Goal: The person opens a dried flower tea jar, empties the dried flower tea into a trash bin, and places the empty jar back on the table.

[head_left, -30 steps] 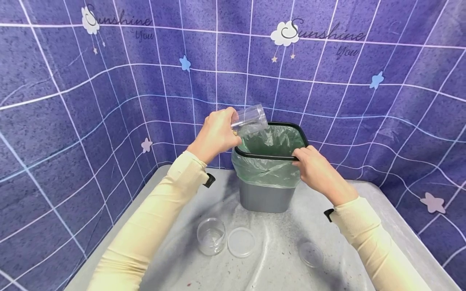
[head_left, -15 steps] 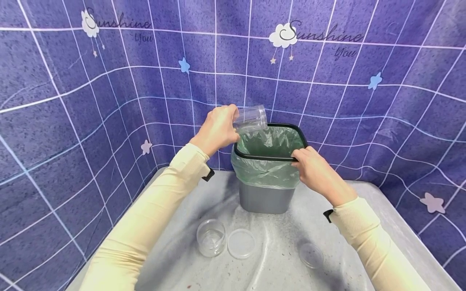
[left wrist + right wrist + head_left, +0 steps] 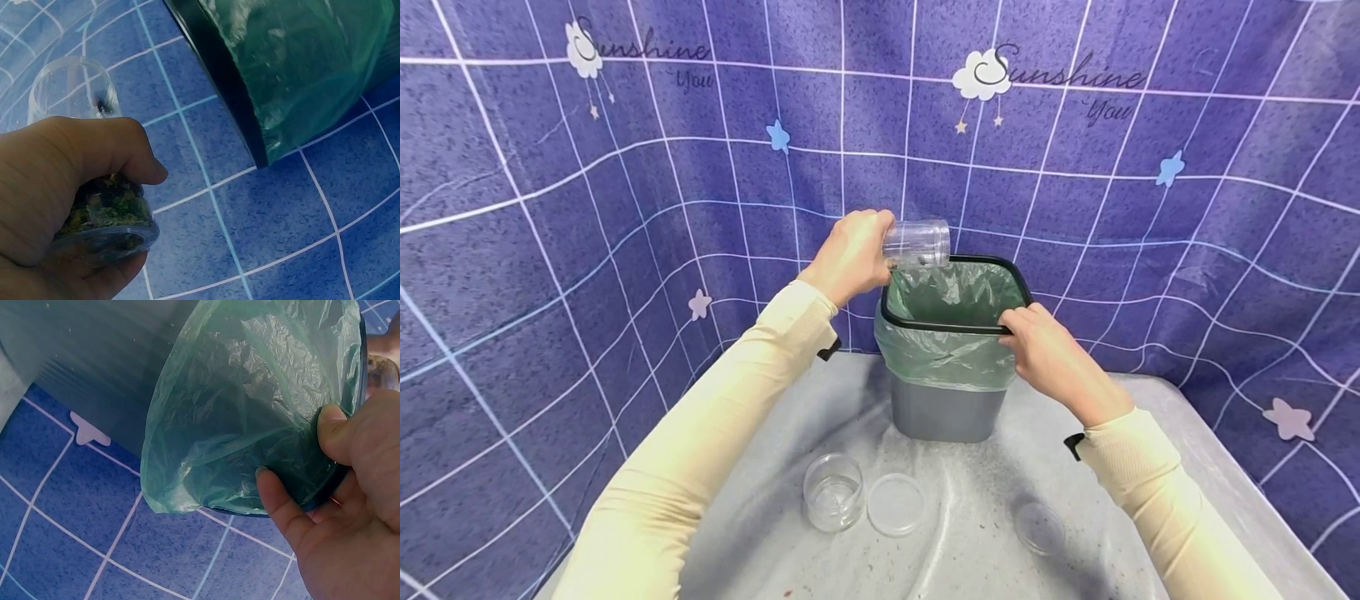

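My left hand (image 3: 852, 256) grips a clear plastic jar (image 3: 921, 243), tipped on its side with the mouth end over the left rim of the bin. Dried green and yellowish bits (image 3: 111, 209) lie near the jar's base in the left wrist view, and a dark piece sits farther up inside it. A grey trash bin (image 3: 947, 414) stands upright, lined with a green plastic bag (image 3: 951, 358) folded over under its black rim (image 3: 947, 327). At the near right corner my right hand (image 3: 1051, 354) holds that rim, thumb and fingers around it and the bag.
On the grey table (image 3: 970, 492) in front of the bin stand an uncovered clear round jar (image 3: 833, 493), with a translucent lid (image 3: 897, 505) beside it. Another clear lid (image 3: 1039, 528) lies farther right. Purple gridded cloth (image 3: 820, 100) hangs behind and at both sides.
The left hand has risen slightly, and its jar has turned from mouth-up to nearly level. My right hand stays on the rim.
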Motion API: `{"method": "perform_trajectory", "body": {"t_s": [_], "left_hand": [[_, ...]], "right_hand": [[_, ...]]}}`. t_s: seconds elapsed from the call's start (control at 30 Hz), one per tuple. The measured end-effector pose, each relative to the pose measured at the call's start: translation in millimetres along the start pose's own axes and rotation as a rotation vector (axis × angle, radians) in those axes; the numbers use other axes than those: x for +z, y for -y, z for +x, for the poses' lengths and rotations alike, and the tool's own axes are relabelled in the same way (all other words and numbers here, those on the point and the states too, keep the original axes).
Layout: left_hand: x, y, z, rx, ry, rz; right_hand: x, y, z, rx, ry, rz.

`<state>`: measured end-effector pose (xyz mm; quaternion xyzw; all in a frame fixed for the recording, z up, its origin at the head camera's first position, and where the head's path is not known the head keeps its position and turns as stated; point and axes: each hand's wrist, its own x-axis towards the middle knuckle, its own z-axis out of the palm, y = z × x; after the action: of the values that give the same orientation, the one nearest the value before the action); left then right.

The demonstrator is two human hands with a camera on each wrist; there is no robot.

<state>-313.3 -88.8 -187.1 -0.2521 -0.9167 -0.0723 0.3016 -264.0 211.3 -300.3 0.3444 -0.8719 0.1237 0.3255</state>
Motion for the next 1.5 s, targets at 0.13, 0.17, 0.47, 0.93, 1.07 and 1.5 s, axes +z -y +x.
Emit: {"method": "perform_trajectory", "body": {"t_s": [0.13,0.17,0.47,0.93,1.07,1.5], "left_hand": [[4.4,1.4,5.2,0.024,0.031,0.033],[5.2,1.5,6.3,0.031,0.041,0.039],[11.1,2.4,15.7,0.094,0.082,0.046],[15.7,3.2,23.6,0.143,0.111,0.102],[15.4,2.1,26.1,0.159,0.120,0.119],[13.8,0.6,31.1,0.166,0.127,0.156]], "right_hand": [[0.3,0.7,-0.5,0.001,0.006,-0.001],[0.3,0.9,-0.6,-0.001,0.007,-0.003],[-0.6,3.1,-0.8,-0.010,-0.001,-0.014],[-1.5,4.3,0.7,-0.037,-0.012,-0.021],[-1.8,4.1,0.6,-0.034,-0.013,-0.019],[-1.3,0.9,0.3,-0.041,-0.016,-0.029]]}}
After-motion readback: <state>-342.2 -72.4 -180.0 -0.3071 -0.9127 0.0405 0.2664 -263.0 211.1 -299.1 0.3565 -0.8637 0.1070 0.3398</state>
